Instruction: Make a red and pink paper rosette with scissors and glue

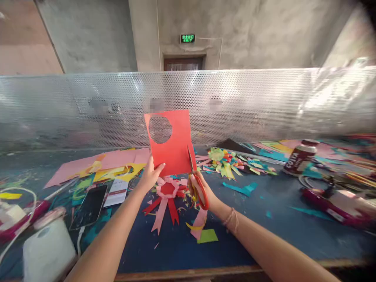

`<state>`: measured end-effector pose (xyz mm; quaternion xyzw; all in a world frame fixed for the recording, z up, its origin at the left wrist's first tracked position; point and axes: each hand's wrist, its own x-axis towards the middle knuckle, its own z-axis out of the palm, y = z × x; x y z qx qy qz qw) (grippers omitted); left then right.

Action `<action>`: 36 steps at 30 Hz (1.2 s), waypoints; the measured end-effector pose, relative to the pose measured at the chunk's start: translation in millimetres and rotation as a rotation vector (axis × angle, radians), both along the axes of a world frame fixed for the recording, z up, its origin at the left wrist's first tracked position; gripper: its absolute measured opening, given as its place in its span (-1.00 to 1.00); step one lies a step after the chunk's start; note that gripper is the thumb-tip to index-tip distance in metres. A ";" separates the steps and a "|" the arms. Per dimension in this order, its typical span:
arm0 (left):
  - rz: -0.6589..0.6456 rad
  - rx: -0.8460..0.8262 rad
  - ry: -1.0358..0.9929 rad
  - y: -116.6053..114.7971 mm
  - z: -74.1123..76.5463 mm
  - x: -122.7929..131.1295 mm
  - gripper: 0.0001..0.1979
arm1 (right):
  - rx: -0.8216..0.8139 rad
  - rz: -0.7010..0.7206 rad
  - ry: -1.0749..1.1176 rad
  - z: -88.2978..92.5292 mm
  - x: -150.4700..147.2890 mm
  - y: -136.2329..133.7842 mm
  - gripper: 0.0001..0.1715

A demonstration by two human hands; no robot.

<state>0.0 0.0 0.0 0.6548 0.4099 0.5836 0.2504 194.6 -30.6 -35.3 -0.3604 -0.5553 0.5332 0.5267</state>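
Note:
A red sheet of paper (179, 145) with a round hole near its upper left corner is held upright above the table. My left hand (152, 171) pinches its lower left corner, thumb in front. In my right hand (202, 188) is a pair of scissors (199, 188) with red and yellow handles. Its blades lie at the sheet's right edge, where a narrow strip bends away. On the table below the sheet lies a pink and red paper rosette (167, 189) with ribbon tails. Right of it are a pink strip and a green paper piece (208, 235).
A heap of colourful paper rosettes (229, 160) lies behind my right hand. At right stand a brown bottle (301, 156) and a magenta tool (331, 207). A phone (89, 205) with a cable and a white container (48, 248) are at left. A perforated metal screen (249, 105) rises behind.

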 end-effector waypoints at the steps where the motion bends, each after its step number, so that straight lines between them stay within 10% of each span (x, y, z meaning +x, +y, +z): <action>1: -0.014 0.000 -0.008 -0.2 0.2 0.1 -0.43 | 0.016 -0.017 -0.005 0.8 -0.7 0.3 -0.45; 36: -0.205 -0.040 -0.134 0.9 -4.4 2.3 -0.36 | 0.003 0.055 0.117 -0.2 -1.7 1.2 -0.49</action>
